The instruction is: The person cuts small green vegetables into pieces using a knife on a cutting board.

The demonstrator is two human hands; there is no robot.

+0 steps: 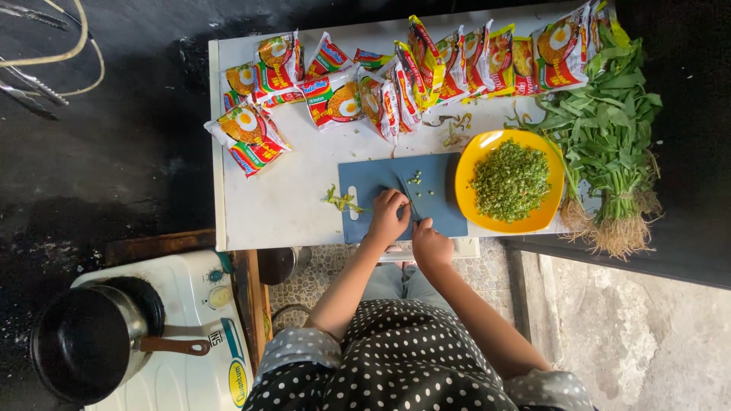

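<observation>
Chopping greens on the blue cutting board (381, 183), centre of the frame, and I judge the job well along

My left hand (388, 217) is closed on what's being cut, my right hand (430, 245) closed on a knife I can barely see; a heaped yellow plate (466, 164) of chopped greens sits just right, an uncut bunch of leafy greens (609, 129) waits at far right, noodle packets (335, 95) line the tabletop (282, 202) above

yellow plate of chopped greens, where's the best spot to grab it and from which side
Grip the yellow plate by its bare rim, probably with both hands at opposite edges. The chopped greens are heaped in the middle, so the rim is clean. Lift it level from the table-edge side: the blue cutting board and the leafy bunch crowd its flanks.
</observation>
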